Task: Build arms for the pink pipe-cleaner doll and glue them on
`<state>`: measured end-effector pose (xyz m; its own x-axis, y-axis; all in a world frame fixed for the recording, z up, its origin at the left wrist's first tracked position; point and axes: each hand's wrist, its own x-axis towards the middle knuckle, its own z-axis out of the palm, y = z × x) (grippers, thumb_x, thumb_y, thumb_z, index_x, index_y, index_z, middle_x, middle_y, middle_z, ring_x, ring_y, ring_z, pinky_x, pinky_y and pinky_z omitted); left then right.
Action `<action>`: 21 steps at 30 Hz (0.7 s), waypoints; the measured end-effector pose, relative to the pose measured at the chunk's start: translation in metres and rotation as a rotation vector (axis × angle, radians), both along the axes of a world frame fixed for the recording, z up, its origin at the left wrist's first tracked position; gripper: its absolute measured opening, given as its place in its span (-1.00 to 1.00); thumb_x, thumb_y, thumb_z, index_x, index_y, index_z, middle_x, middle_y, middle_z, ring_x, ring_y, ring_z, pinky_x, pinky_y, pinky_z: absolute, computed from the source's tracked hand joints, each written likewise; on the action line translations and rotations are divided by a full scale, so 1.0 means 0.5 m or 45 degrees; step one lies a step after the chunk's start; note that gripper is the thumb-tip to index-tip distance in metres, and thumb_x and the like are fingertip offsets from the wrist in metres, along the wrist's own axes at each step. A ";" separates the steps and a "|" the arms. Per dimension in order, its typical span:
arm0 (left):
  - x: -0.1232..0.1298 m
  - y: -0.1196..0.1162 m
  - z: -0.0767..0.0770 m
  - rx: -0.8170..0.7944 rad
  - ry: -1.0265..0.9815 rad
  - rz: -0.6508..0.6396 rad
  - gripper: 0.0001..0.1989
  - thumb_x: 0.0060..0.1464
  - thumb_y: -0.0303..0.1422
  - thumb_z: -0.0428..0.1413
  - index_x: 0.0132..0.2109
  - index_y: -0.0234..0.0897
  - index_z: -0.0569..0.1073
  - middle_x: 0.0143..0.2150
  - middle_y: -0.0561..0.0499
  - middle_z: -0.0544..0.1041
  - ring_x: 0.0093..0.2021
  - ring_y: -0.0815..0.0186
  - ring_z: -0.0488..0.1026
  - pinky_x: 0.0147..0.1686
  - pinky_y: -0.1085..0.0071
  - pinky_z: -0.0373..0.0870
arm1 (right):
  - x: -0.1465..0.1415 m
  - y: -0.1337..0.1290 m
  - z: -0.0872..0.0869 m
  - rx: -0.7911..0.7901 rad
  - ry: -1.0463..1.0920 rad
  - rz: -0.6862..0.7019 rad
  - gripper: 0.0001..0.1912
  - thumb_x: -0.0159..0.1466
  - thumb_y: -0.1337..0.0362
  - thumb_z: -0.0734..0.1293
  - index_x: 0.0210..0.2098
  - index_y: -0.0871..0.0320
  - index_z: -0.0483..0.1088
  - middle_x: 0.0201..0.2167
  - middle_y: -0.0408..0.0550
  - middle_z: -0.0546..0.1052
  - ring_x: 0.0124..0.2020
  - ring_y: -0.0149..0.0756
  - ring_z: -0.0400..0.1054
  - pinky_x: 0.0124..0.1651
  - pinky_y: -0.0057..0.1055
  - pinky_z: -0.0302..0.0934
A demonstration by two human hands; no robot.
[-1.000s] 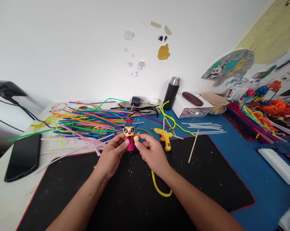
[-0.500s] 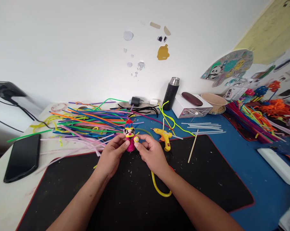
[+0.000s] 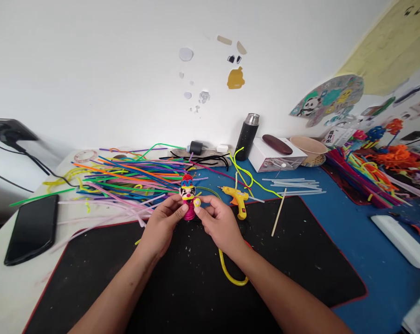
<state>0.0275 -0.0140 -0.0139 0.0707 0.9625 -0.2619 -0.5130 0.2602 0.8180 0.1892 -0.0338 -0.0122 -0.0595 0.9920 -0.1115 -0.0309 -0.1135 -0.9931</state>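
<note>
A small figure (image 3: 188,194) with a painted face, a red and blue top and a magenta ribbed body is held upright over the back edge of the black mat. My left hand (image 3: 166,218) pinches its left side between thumb and fingers. My right hand (image 3: 219,219) is closed at its right side, thumb and fingertips round a small round yellow piece (image 3: 197,202) that lies against the body. A yellow glue gun (image 3: 239,201) rests just right of my right hand.
Pipe cleaners (image 3: 126,174) are heaped behind my left hand. A phone (image 3: 32,229) lies at the left. A wooden stick (image 3: 278,213), clear glue sticks (image 3: 296,184), a black flask (image 3: 247,137) and a white box (image 3: 274,157) are to the right. A yellow cord (image 3: 230,278) curves by my right wrist.
The camera view has shifted very slightly. Both hands keep their hold, and the figure's face appears a little more upright.
</note>
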 end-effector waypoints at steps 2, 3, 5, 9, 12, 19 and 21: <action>0.001 0.000 0.002 -0.001 -0.005 0.005 -0.55 -0.31 -0.29 0.60 -0.22 -0.27 0.66 -0.29 0.01 0.66 -0.28 0.32 0.53 -0.23 0.46 0.41 | 0.000 0.000 -0.001 -0.004 -0.002 0.000 -0.57 0.33 -0.07 0.43 0.00 0.11 0.50 -0.62 -0.37 0.12 -0.63 -0.47 -0.08 -0.56 -0.47 -0.11; 0.002 0.000 0.003 0.003 -0.005 0.005 -0.55 -0.31 -0.29 0.60 -0.23 -0.26 0.66 -0.29 0.01 0.66 -0.28 0.32 0.53 -0.23 0.46 0.41 | 0.000 0.000 -0.001 -0.004 -0.002 -0.002 -0.57 0.33 -0.07 0.43 -0.01 0.10 0.50 -0.62 -0.37 0.12 -0.63 -0.47 -0.08 -0.56 -0.47 -0.11; 0.002 0.001 0.005 0.013 0.000 0.000 -0.56 -0.29 -0.29 0.60 -0.23 -0.26 0.66 -0.29 0.01 0.66 -0.28 0.32 0.52 -0.23 0.46 0.41 | 0.000 0.000 -0.002 -0.005 0.001 -0.006 -0.58 0.33 -0.07 0.44 0.00 0.10 0.50 -0.62 -0.37 0.12 -0.63 -0.47 -0.08 -0.57 -0.47 -0.11; 0.002 0.002 0.004 0.035 -0.002 -0.017 -0.58 -0.26 -0.28 0.59 -0.23 -0.24 0.66 -0.29 0.00 0.66 -0.28 0.31 0.53 -0.24 0.45 0.40 | 0.000 -0.001 -0.003 -0.004 0.007 0.000 -0.59 0.35 -0.04 0.43 0.03 0.09 0.50 -0.62 -0.37 0.13 -0.63 -0.46 -0.06 -0.57 -0.47 -0.10; 0.001 0.001 0.001 0.058 -0.003 -0.021 -0.61 -0.24 -0.29 0.58 -0.23 -0.25 0.66 -0.29 -0.01 0.67 -0.28 0.29 0.54 -0.25 0.45 0.40 | 0.000 -0.001 -0.003 -0.001 0.004 0.000 -0.60 0.35 -0.04 0.42 0.03 0.09 0.51 -0.62 -0.36 0.15 -0.63 -0.46 -0.05 -0.57 -0.47 -0.09; 0.002 0.001 0.002 0.037 0.012 -0.012 -0.57 -0.28 -0.26 0.59 -0.23 -0.23 0.66 -0.32 0.02 0.65 -0.29 0.30 0.54 -0.24 0.44 0.43 | -0.004 -0.002 0.003 -0.019 0.026 -0.009 -0.58 0.33 -0.05 0.44 0.01 0.10 0.51 -0.63 -0.36 0.14 -0.63 -0.46 -0.07 -0.58 -0.48 -0.11; 0.002 0.001 0.003 0.045 0.013 -0.018 -0.57 -0.27 -0.26 0.59 -0.23 -0.23 0.66 -0.32 0.02 0.65 -0.28 0.29 0.55 -0.23 0.43 0.44 | -0.004 -0.002 0.003 -0.023 0.030 -0.007 -0.56 0.33 -0.06 0.43 0.02 0.10 0.50 -0.63 -0.36 0.14 -0.63 -0.47 -0.08 -0.58 -0.48 -0.12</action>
<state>0.0285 -0.0135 -0.0124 0.0821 0.9701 -0.2284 -0.5010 0.2383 0.8320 0.1873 -0.0350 -0.0107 -0.0567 0.9902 -0.1278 -0.0548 -0.1309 -0.9899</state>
